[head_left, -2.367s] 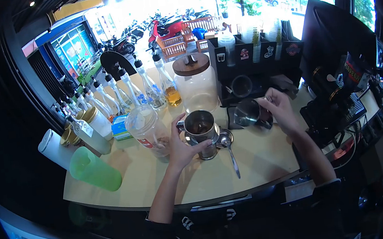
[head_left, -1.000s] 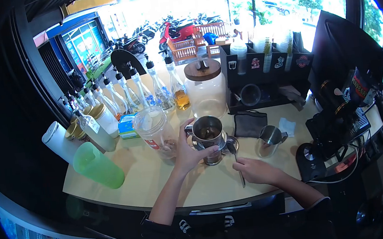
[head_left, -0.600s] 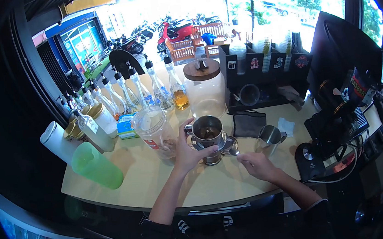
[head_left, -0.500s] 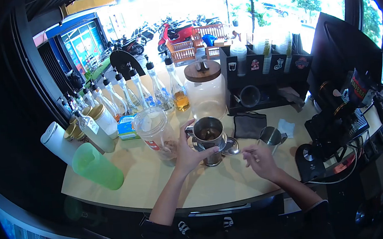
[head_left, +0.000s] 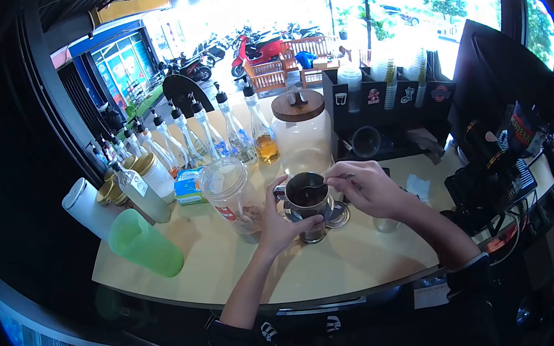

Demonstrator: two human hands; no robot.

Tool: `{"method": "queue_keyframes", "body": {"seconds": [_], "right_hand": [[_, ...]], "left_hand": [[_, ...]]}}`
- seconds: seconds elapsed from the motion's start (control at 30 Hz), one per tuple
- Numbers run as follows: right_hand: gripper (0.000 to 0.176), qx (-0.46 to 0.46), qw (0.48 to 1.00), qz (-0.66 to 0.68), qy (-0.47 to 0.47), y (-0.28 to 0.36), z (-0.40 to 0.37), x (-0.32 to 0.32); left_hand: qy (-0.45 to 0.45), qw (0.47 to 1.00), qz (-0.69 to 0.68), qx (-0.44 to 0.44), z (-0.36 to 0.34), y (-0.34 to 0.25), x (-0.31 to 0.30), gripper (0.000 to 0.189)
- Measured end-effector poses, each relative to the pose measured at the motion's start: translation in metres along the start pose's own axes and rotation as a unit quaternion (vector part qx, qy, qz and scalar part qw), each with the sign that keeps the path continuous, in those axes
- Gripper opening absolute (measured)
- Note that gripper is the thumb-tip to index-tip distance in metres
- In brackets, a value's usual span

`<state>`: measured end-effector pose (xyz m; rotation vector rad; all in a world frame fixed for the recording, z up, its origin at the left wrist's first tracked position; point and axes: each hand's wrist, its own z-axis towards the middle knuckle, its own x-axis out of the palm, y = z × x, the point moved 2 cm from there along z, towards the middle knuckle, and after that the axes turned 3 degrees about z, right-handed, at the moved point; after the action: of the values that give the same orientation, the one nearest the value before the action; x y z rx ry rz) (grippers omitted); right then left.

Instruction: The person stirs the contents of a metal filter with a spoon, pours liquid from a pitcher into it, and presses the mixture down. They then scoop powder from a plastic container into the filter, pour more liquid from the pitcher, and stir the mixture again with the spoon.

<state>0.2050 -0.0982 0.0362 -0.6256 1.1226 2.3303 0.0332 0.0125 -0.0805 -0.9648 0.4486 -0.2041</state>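
Observation:
A metal drip coffee filter with dark contents stands on a small glass on the counter. My left hand is wrapped round the filter's side, fingers at its handle and thumb across the front. Over the rim, my right hand pinches a spoon, whose end dips into the filter. A round metal lid lies just right of the glass. Partly hidden below my right forearm is a metal cup. Left of my left hand stands a clear plastic jar with brownish contents.
A green pitcher stands on the counter's left. Several pump bottles line the back, beside a large glass jar with a wooden lid. A black cup holder and coffee machine are at right.
My right hand has moved up and left from beside the filter to its rim, and a spoon now shows in its fingers. My left hand stays on the filter.

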Motion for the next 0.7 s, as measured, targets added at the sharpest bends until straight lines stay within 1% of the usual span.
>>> {"method": "queue_keyframes", "body": {"seconds": [0.07,0.13,0.2,0.27,0.33,0.43,0.57,0.63,0.7], "right_hand": [[0.01,-0.046,0.995,-0.094,0.004,0.003,0.01,-0.003],[0.011,-0.036,0.996,-0.085,0.01,0.002,0.014,0.002],[0.011,-0.084,0.994,-0.051,0.04,-0.003,0.015,0.009],[0.01,-0.091,0.994,-0.038,0.047,-0.002,0.014,0.008],[0.01,-0.101,0.991,-0.08,0.031,-0.003,0.015,0.007],[0.009,-0.079,0.995,-0.04,0.04,-0.007,0.013,0.009],[0.01,-0.1,0.992,-0.069,0.039,-0.005,0.014,0.005],[0.01,-0.069,0.996,-0.044,0.035,-0.009,0.016,0.007],[0.01,-0.087,0.995,-0.04,0.031,-0.007,0.013,0.005]], "left_hand": [[0.0,1.0,0.007,-0.003,0.001,-0.003,-0.001,0.105],[0.0,1.0,0.012,-0.008,-0.001,-0.004,-0.001,0.105],[0.008,1.0,0.003,-0.012,0.0,-0.006,-0.002,0.105],[0.008,1.0,0.008,-0.009,0.001,-0.004,-0.002,0.105],[0.007,1.0,0.012,-0.006,0.001,-0.003,-0.002,0.105],[0.008,1.0,0.014,-0.012,0.001,-0.003,-0.002,0.104],[0.006,1.0,0.007,-0.007,0.0,-0.002,-0.002,0.104],[0.008,1.0,0.011,-0.01,0.0,-0.001,-0.001,0.104],[0.013,1.0,-0.001,-0.007,0.001,0.0,-0.001,0.104]]}}
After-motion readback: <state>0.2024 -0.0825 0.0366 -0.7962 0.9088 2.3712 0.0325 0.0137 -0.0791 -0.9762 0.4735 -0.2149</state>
